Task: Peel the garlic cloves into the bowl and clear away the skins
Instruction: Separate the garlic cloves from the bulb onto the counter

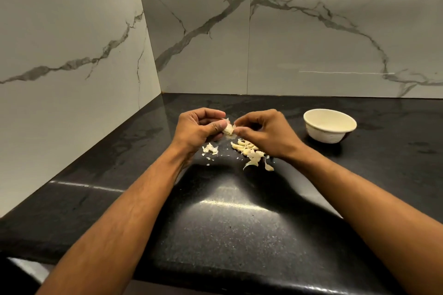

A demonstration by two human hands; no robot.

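Risk item: your left hand (201,124) and right hand (261,130) both pinch one garlic clove (228,129), so a hard tug may flick skin onto the bench (227,223), away from the bowl (329,125).

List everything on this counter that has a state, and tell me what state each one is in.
left hand: pinching the garlic clove
right hand: pinching its skin
garlic clove: held above counter, partly skinned
bowl: upright, contents hidden
skins: loose on counter

Marble-veined walls (311,38), black countertop (227,223)
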